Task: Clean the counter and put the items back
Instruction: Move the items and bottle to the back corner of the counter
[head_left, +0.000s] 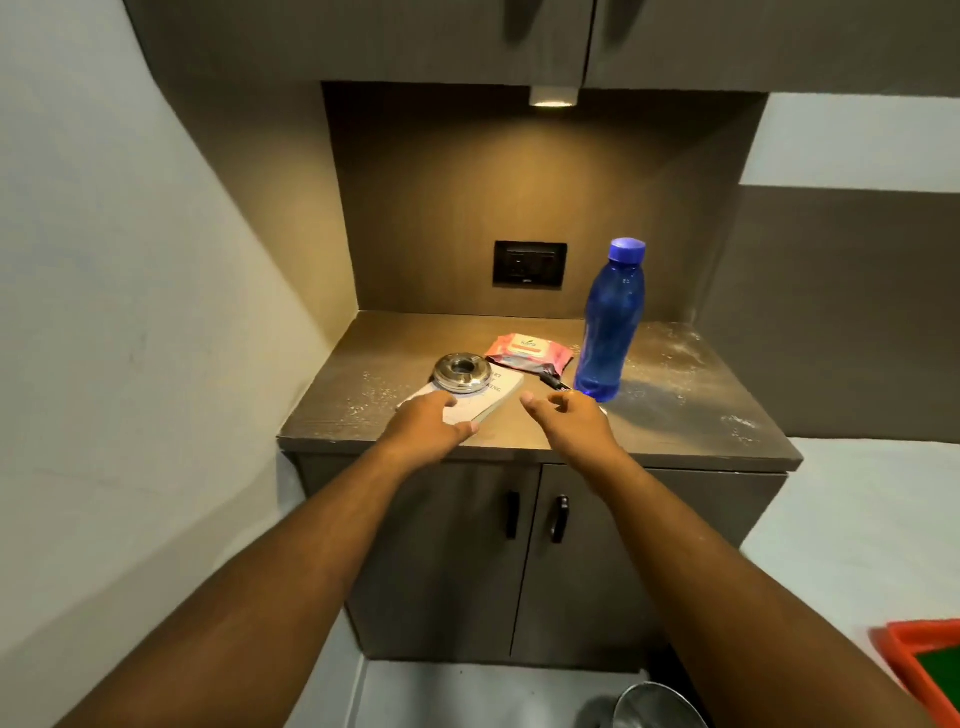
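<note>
A brown counter (675, 431) carries white dust, mostly at its right and left parts. A pale book (493, 397) lies near the front edge with a round steel ashtray (461, 372) on top. My left hand (431, 421) rests on the book's near end, thumb at its edge. Behind the book lies a pink wipes pack (530, 353), with a black pen (553, 383) beside it. A blue water bottle (608, 322) stands upright to the right. My right hand (571, 421) hovers between book and bottle, fingers apart and holding nothing.
Below the counter are two cabinet doors with black handles (558, 519). A black socket plate (530, 264) sits on the back panel under a small lamp. An orange tray (919, 670) shows at the lower right, and a steel bin lid (654, 706) on the floor.
</note>
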